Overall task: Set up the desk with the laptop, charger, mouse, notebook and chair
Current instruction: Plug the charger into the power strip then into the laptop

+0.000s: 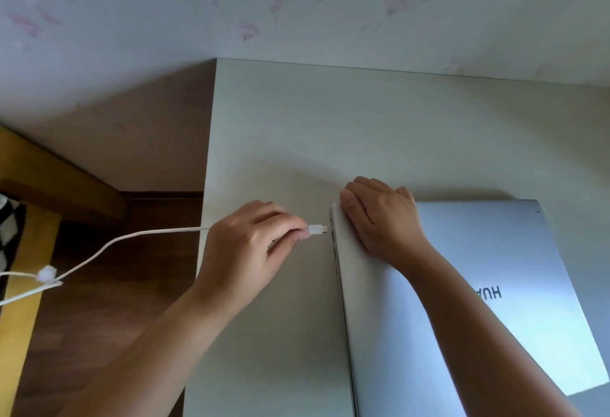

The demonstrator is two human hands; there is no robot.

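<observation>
Laptop [478,301] closed near table [280,136] left edge, lid reads "HUA". Left hand [251,245] pinches charger plug [316,230] just beside it; right hand [379,215] flat on lid.

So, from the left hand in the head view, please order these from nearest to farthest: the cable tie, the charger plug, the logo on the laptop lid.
1. Charger plug: pinched in the left hand, at its fingertips, just short of the laptop.
2. Cable tie: far to the left, off the desk.
3. Logo: to the right, on the closed lid, beyond the right hand.

silver laptop [495,284], white cable [132,236], pale desk [297,136]
</observation>
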